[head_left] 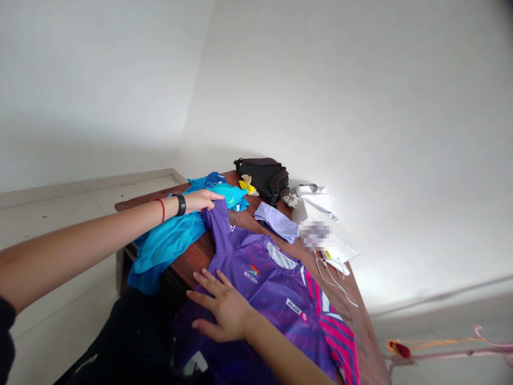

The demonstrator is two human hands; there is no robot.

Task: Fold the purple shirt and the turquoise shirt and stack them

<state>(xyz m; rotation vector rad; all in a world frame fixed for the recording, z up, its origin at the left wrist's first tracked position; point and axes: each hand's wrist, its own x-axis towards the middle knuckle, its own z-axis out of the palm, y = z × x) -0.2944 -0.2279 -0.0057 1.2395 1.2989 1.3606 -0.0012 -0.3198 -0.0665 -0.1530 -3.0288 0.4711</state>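
Observation:
A purple sports shirt (264,299) with pink and white stripes on one sleeve lies spread over the brown wooden table (360,321), its collar toward the wall. My left hand (202,200), with a black band and a red string at the wrist, pinches the edge of the shirt's left-side sleeve and holds it slightly raised. My right hand (224,307) rests flat on the shirt's chest, fingers spread, below the small printed logo. The lower part of the shirt hangs near dark clothing at the table's front edge.
Blue clothes (172,243) hang over the table's left edge. Toward the back are a black bag (262,176), a yellow item (248,187) and folded lavender cloth (278,220). A white box (306,212) and white cable (334,280) lie at the right, near the wall.

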